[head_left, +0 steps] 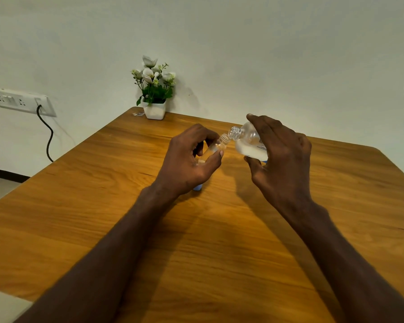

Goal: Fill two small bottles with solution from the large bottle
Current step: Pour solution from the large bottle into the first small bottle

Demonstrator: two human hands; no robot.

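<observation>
1. The left hand [191,157] grips a small bottle [217,145], thumb and fingers curled round its clear body, holding it above the counter [103,206] and tilted so its threaded, uncapped neck points up and to the right.
2. The right hand [282,157] grips the large bottle [250,143], fingers over the top and thumb beneath, holding it tipped well over toward the left.
3. The large bottle's open mouth sits just above and touching, or almost touching, the small bottle's mouth; I cannot tell which.
4. White solution lies pooled along the lower side of the large bottle; whether any is flowing cannot be told.
5. A blue object [198,187] shows on the counter under the left hand, mostly hidden; what it is cannot be told.
6. A white pot of flowers [155,108] stands at the far edge of the counter by the wall, well apart from the hands.
7. A socket panel [21,101] with a dark cable [48,138] hanging from it is on the wall to the left.
</observation>
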